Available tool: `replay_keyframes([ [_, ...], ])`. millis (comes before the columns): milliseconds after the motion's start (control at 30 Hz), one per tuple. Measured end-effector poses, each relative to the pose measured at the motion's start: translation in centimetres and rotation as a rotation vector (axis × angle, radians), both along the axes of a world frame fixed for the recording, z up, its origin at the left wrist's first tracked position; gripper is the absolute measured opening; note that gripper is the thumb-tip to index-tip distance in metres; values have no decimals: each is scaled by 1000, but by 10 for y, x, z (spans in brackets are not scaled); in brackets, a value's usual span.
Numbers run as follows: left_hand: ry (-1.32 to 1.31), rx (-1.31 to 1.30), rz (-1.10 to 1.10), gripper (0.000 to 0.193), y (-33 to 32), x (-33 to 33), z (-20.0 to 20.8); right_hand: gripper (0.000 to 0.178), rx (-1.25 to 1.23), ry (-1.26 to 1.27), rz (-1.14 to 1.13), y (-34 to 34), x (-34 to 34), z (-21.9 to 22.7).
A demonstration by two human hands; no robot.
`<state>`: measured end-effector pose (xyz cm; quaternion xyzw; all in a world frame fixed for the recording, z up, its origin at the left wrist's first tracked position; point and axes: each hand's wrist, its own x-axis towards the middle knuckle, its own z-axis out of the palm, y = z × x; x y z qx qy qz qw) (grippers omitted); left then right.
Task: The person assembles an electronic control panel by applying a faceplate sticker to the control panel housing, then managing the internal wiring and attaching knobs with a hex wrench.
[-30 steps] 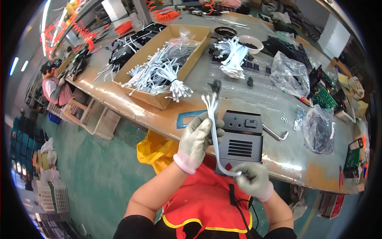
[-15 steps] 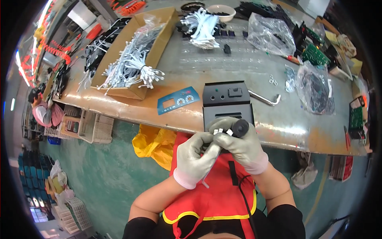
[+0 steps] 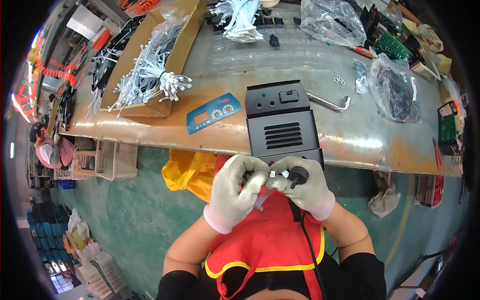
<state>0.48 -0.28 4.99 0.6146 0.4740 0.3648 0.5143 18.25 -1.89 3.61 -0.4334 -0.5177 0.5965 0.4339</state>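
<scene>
In front of my red apron, both gloved hands meet at the bench's near edge. My right hand [image 3: 306, 190] is closed around a black round-headed part [image 3: 299, 176], its head standing out above the fingers. Small white connectors [image 3: 272, 174] show between the two hands. My left hand [image 3: 234, 192] pinches beside them; its fingertips hide what they grip. A pale strip [image 3: 260, 201] hangs below the fingers. Just beyond the hands lies a black metal housing [image 3: 282, 127] with slots, round holes and a rectangular cutout. A blue control-panel plate [image 3: 214, 113] lies to its left.
An L-shaped socket wrench [image 3: 331, 102] lies right of the housing. A cardboard box [image 3: 187, 47] of white cable bundles stands at the left. Plastic bags [image 3: 395, 90], metal rings [image 3: 339, 78] and green circuit boards [image 3: 392, 46] are at the right. A person [image 3: 52, 150] sits far left.
The view has shifted, bringing more of the housing into sight. The black part's round head has tilted sideways in my right hand. My left hand has moved slightly left.
</scene>
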Motion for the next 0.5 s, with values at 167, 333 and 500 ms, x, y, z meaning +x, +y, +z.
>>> replay_keyframes([
  [167,-616,-486,105,20,4,-5,-17,24,499,16,-107,4,-5,-4],
  [333,-784,-613,193,18,15,-4,-14,12,515,317,412,14,8,6],
  [500,-518,-459,171,18,13,0,-6,17,22,503,-29,7,-6,-3],
])
